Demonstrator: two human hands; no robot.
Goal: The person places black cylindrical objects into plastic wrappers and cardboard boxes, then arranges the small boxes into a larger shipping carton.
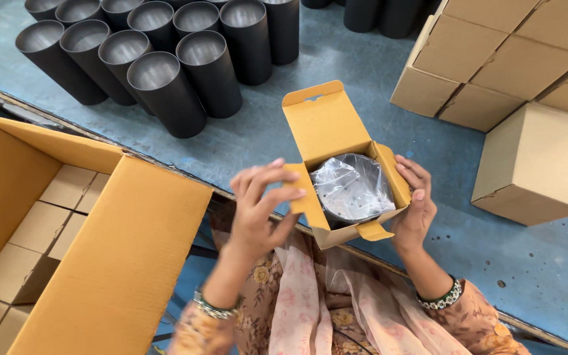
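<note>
A small cardboard box (327,125) with its top flaps open is held above the table edge. Inside it sits a dark metal cylinder wrapped in clear plastic (353,187). My left hand (258,210) pinches the box's left side flap with fingers and thumb. My right hand (415,204) grips the box's right wall, fingers on the right flap. The lid flap stands upright at the far side.
Several black metal cylinders (165,72) stand at the back left of the blue table (336,66). Closed small cartons (534,164) are stacked at the right. A large open carton (119,250) at the left holds several small boxes.
</note>
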